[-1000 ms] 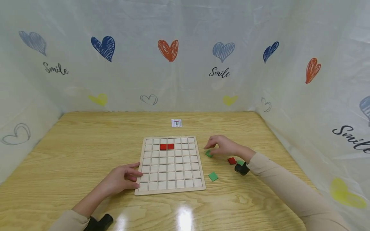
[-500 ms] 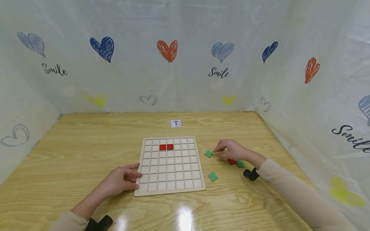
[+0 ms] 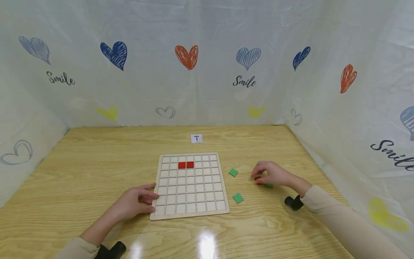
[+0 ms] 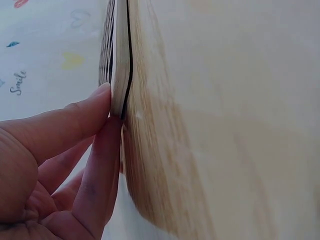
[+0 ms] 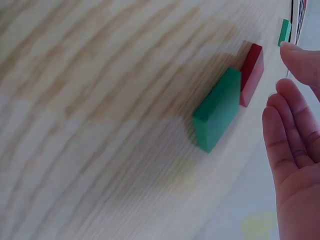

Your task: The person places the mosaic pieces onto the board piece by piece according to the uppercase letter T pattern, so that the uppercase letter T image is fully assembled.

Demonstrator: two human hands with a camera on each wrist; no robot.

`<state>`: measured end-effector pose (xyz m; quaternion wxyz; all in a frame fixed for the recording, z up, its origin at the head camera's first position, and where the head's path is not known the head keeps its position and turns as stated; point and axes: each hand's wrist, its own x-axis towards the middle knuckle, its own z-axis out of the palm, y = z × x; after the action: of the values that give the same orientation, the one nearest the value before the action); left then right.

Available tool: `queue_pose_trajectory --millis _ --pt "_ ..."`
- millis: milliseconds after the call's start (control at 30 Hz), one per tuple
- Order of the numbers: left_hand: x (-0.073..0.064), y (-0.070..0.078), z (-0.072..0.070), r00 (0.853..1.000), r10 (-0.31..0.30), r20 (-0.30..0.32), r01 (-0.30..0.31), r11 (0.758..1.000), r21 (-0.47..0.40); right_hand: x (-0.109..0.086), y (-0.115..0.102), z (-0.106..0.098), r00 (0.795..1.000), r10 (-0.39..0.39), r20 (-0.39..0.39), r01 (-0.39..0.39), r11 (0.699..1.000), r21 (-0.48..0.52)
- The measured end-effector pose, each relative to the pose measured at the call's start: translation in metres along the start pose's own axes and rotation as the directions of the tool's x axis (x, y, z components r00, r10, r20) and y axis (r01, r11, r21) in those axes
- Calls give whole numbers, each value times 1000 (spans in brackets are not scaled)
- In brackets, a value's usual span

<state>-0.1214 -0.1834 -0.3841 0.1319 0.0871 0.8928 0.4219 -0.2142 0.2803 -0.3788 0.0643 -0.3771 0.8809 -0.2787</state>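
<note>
A pale wooden grid board [image 3: 189, 217] lies on the table with two red square tiles [image 3: 182, 165] side by side in its second row from the back. My left hand [image 3: 134, 202] holds the board's left edge near the front corner; in the left wrist view the thumb is on its grid face and a finger is against its edge. My right hand [image 3: 273, 173] is over a loose red tile [image 5: 252, 75], fingers and thumb apart in the right wrist view and not touching it. A green tile [image 5: 217, 112] lies against that red one.
Two more green tiles lie right of the board: one farther back [image 3: 233, 172] and one nearer [image 3: 238, 198]. Behind the board is a small card [image 3: 196, 138] printed with a grid pattern. A white curtain [image 3: 213, 97] with hearts surrounds the wooden table [image 3: 106, 154].
My right hand has moved from the farther green tile rightward to the loose red tile, leaving the green tile on the table. The left hand stays at the board's edge.
</note>
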Motion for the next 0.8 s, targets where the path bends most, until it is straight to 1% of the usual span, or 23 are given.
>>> queue_pose_trajectory --millis 200,400,533,800 --pt "0 0 0 1000 -3 1 3 1000 -6 -8 3 -2 1000 17 2 -17 1000 -1" --pt "1 0 -1 1000 2 7 -2 1000 1 -12 6 -2 998 49 39 -49 999 0" --pt "2 -1 -1 1000 5 8 -5 1000 -1 -12 8 -1 998 56 38 -56 998 3" --pt "1 -2 0 1000 -1 5 1 1000 -7 -8 8 1 998 60 37 -59 998 -35"
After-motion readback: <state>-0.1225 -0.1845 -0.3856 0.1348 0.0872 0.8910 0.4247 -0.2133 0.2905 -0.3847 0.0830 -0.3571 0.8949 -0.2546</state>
